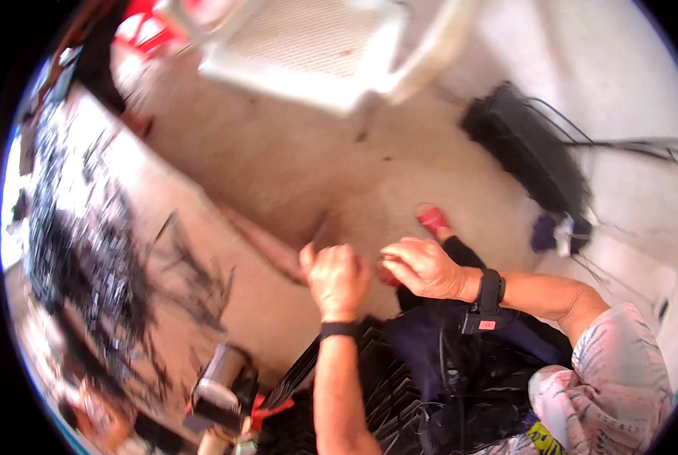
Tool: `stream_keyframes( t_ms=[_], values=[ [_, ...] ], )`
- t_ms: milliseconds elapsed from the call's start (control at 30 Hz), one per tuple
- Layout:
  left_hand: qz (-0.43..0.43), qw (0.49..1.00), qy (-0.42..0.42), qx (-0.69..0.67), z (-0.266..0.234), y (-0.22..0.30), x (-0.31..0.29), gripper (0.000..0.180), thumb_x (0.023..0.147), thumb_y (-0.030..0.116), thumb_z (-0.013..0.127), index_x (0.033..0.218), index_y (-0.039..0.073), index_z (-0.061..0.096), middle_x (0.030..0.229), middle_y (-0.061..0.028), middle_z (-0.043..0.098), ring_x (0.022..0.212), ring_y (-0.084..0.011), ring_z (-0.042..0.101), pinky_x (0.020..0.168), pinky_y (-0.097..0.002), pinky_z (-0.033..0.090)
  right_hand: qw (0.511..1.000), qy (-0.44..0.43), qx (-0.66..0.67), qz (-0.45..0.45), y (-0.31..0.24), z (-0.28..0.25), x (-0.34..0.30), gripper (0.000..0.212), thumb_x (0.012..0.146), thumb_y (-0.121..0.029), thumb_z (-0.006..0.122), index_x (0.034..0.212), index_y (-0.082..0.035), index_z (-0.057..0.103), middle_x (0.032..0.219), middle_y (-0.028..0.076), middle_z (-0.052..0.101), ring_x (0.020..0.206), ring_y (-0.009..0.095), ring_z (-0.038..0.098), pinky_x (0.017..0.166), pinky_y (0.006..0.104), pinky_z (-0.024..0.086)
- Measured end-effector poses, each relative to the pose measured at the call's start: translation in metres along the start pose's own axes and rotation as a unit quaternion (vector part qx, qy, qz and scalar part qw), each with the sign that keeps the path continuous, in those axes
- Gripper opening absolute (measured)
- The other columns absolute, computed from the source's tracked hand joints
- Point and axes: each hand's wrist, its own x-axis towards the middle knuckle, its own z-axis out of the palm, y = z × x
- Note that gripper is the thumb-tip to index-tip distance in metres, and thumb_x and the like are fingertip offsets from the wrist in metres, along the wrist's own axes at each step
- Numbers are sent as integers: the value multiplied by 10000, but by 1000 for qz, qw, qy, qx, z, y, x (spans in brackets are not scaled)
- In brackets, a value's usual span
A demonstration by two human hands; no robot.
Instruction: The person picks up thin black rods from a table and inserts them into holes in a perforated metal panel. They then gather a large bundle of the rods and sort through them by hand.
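Note:
My left hand [335,282] is raised over the table's near corner, its fingers curled in. A thin dark streak [320,226] shows just past its thumb; blur hides whether the hand holds it. Just to the right, my right hand [424,267] is closed, thumb and forefinger drawn together toward the left hand. Whatever lies in its fingers, if anything, is too small to make out. Below both hands, many thin black strips [388,379] lie stacked across my lap, beside dark cloth [430,337].
A table [240,292] at the left bears a heap of black strips [89,250] and a metal cylinder [223,378] near a red-handled item [270,409]. Another person's arm [104,417] reaches in at lower left. A white chair [301,53] and a black box with cables [528,144] stand beyond.

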Motion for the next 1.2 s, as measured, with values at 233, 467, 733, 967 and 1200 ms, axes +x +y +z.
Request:
stream_keyframes(
  t_ms=[233,467,733,967,1200],
  values=[
    [43,997,27,56,32,71,44,106,633,123,596,692,43,561,650,-79,561,668,-226,532,870,-448,318,907,28,59,415,94,-151,-176,102,822,-70,451,879,1,499,653,46,558,567,103,529,522,245,441],
    [32,994,-24,105,55,131,71,158,661,162,579,750,31,577,716,-97,572,727,-239,533,919,-436,272,876,181,50,445,176,-276,-240,104,819,-87,461,835,2,513,619,33,542,520,75,492,480,227,411],
    [3,974,-179,135,48,185,102,311,631,208,570,880,21,554,846,-110,554,866,-255,500,938,-447,221,772,292,-292,483,297,-520,-243,208,725,-160,572,721,45,540,616,137,524,564,171,510,514,305,404],
    [-158,966,-140,-147,78,273,115,335,654,64,582,970,-9,501,915,-135,527,853,-267,501,727,-339,404,708,328,-250,573,355,-634,-230,437,754,-325,541,938,70,523,896,268,554,882,370,532,763,403,408],
    [-178,915,-275,-237,123,362,74,296,623,92,618,886,-16,536,845,-130,538,798,-263,526,751,-339,414,777,308,-178,520,397,-649,-254,575,704,-446,590,864,104,541,851,239,577,825,301,567,728,345,416]
  ],
)
